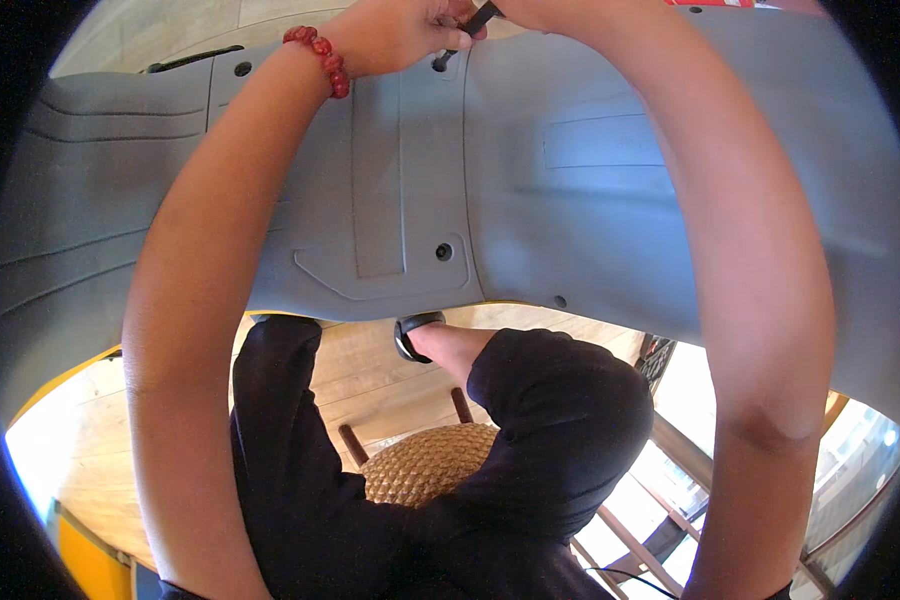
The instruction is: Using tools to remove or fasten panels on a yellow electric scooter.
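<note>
Wood flooring (355, 375) is stretching out below, with black trousers (560, 420) filling the nearest part of the view and a woven stool (430, 465) showing between the two legs of them. Beyond the knees, a grey panel (570, 220) is lying across the whole width, its near edge curving. Close to that edge, a near hole (444, 252) is sitting inside a raised outline.

Farther off, at the panel's far edge, a black tool (482, 19) is slanting down, its lower end meeting the far hole (440, 63); how deeply it is sitting, I cannot tell. The right hand (540, 12) is holding the upper end, apparently in a narrow grip, though the frame is cutting it off. The left hand (400, 35), below a red bracelet (322, 50), is bending its fingers just beside the shaft; whether they are touching it, I cannot tell.

Good work here is probably depending on alignment: bringing the shaft in line with the hole, steadying it low down with the left hand, and pressing gently while turning, since a slanting tip is likelier to slip and scratch the panel.
</note>
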A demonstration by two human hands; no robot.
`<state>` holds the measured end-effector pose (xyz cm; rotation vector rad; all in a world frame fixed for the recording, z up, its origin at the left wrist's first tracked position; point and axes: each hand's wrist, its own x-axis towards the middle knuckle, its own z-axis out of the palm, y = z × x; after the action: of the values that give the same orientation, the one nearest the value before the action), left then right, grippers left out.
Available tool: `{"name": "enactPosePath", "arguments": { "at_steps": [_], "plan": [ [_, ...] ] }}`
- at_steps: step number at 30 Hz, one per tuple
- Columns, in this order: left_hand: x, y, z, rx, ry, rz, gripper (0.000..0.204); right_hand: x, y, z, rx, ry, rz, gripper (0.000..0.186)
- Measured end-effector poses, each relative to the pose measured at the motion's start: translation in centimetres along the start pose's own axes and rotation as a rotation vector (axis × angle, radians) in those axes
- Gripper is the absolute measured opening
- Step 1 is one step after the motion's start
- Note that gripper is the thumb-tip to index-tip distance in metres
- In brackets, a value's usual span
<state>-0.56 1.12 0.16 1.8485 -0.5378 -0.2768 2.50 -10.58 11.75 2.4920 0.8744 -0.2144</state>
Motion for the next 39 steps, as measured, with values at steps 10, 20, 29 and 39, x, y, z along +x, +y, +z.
{"name": "enactPosePath", "arguments": {
  "at_steps": [10,20,29,39],
  "plan": [
    [0.6,-0.4,1.1,0.068,-0.092,-0.006,0.020,-2.0,0.6,0.9,0.072,-0.117,-0.051,0.034],
    [1.6,0.0,1.7,0.075,-0.115,-0.061,0.029,-2.0,-0.4,2.5,0.337,0.102,0.452,0.037],
    [2.2,-3.0,3.7,-0.101,-0.141,0.037,0.032,-4.3,0.1,5.4,0.722,0.298,0.557,0.028],
    [6.2,-3.8,4.2,0.585,-0.291,-0.409,0.050,-20.6,-6.1,-4.1,0.863,0.141,0.441,0.013]
  ]
}}
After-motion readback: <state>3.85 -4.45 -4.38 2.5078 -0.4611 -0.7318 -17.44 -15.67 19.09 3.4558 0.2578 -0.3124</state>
